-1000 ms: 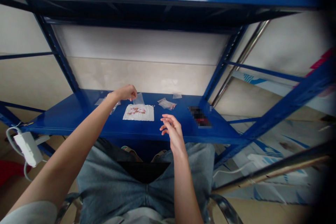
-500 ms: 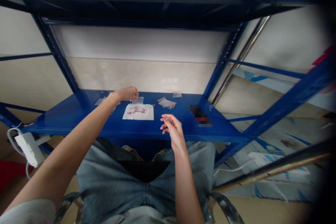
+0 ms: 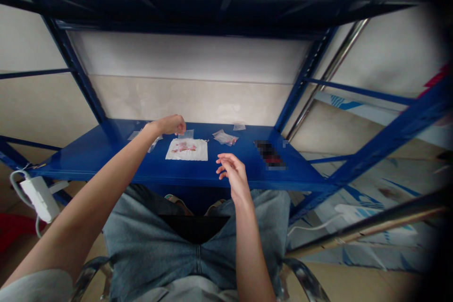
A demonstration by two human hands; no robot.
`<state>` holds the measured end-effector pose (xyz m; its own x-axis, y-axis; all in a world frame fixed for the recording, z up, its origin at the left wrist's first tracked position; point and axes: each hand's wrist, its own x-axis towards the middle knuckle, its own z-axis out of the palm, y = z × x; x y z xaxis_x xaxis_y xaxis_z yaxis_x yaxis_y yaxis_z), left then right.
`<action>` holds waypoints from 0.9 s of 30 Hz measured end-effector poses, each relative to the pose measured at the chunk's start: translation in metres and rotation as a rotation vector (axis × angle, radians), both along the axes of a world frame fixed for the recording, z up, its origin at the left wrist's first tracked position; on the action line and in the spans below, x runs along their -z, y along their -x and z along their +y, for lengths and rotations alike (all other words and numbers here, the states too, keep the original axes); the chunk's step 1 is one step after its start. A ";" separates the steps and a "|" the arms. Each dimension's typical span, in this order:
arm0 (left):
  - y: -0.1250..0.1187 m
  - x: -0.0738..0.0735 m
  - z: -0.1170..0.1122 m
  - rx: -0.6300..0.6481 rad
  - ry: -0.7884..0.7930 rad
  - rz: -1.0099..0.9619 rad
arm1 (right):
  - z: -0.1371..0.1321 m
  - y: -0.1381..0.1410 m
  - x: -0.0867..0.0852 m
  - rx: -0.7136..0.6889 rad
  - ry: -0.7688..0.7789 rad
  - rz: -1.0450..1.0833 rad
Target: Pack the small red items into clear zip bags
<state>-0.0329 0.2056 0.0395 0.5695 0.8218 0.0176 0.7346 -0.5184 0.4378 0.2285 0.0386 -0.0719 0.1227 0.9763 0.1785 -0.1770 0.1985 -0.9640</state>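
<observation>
Small clear plastic bags (image 3: 186,134) lie spread along the blue steel shelf (image 3: 92,170) around a white sheet with red marks (image 3: 186,149), none gathered up yet, the left hand (image 3: 170,125) curled tight at one bag's edge, any grip unclear, the right hand (image 3: 231,172) loosely open and empty above the shelf.

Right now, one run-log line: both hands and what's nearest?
left hand: fingers curled at small clear plastic bag, grip unclear | right hand: open, empty, above blue steel shelf | nearest: white sheet with red print
</observation>
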 end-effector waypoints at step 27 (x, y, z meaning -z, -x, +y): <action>0.094 0.090 -0.056 -1.139 -0.605 -0.620 | 0.184 -0.046 0.004 0.383 0.240 -0.950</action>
<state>-0.1271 0.1499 -0.0505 -0.6126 0.5940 0.5214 0.6447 -0.0061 0.7644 0.2747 0.2228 -0.0762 0.3419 0.9242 0.1704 0.7067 -0.1333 -0.6948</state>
